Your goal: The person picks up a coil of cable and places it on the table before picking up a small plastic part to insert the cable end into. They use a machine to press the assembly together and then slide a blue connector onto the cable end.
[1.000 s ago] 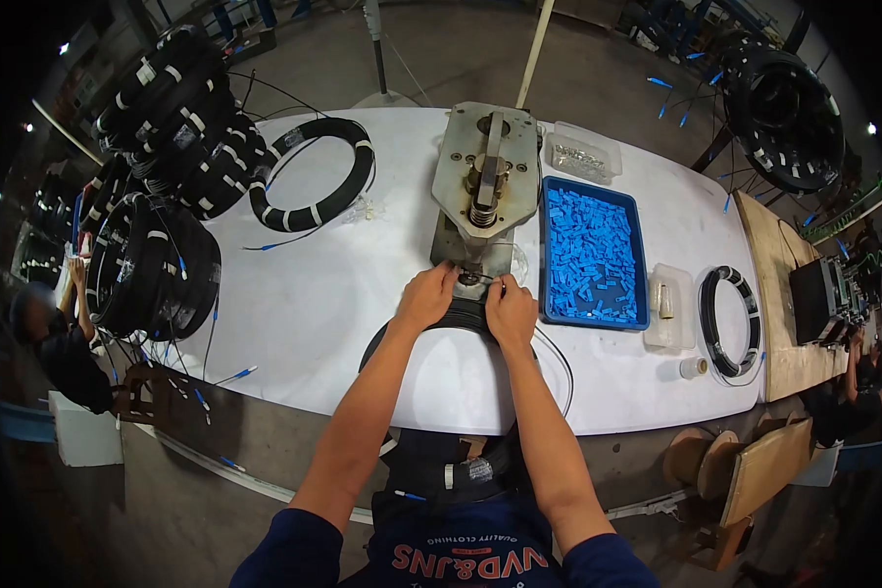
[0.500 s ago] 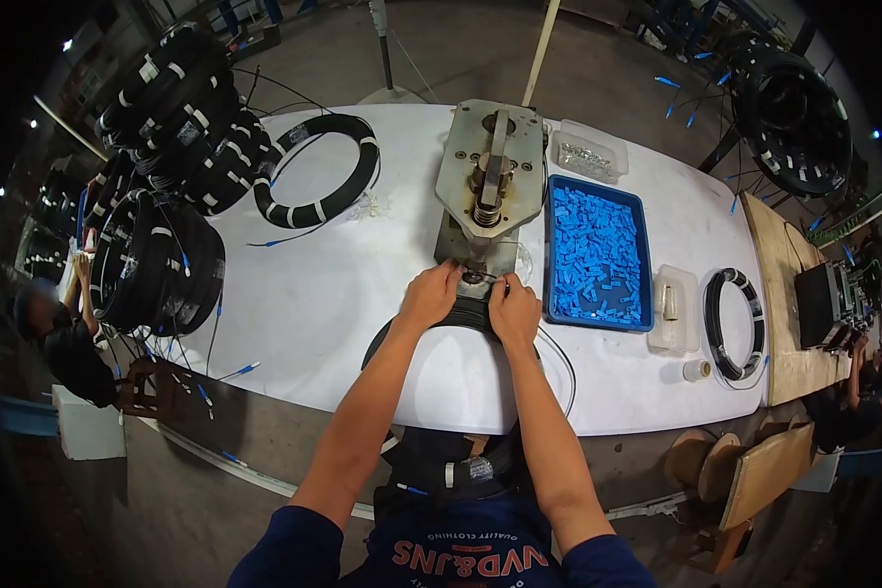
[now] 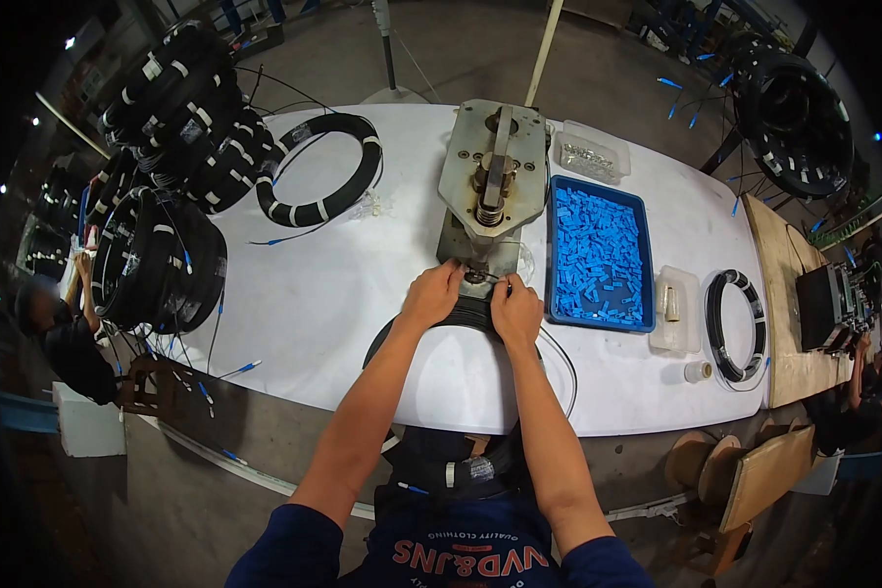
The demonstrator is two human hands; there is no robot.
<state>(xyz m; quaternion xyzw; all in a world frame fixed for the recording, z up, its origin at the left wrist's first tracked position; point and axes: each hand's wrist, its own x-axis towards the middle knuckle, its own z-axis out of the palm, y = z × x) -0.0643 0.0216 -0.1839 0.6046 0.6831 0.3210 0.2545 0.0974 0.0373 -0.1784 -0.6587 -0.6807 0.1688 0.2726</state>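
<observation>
Both hands are at the base of a metal press [image 3: 493,171] in the middle of the table. My left hand [image 3: 433,296] is closed, its fingertips pinching a thin black cable at the left of the press's lower die. On the right side, my right hand [image 3: 516,309] pinches the same cable [image 3: 488,278], a short stretch of which spans the die under the press head. Just below the hands lies a coil of black cable [image 3: 468,315], partly covered by my wrists. Fine detail at the die is too small to make out.
Right of the press stand a blue tray [image 3: 551,260] of small blue parts and clear plastic boxes [image 3: 612,167]. Cable coils lie at the left [image 3: 358,191] and right [image 3: 712,323]. Tall coil stacks [image 3: 181,113] flank the table's left edge. Other people work at both sides.
</observation>
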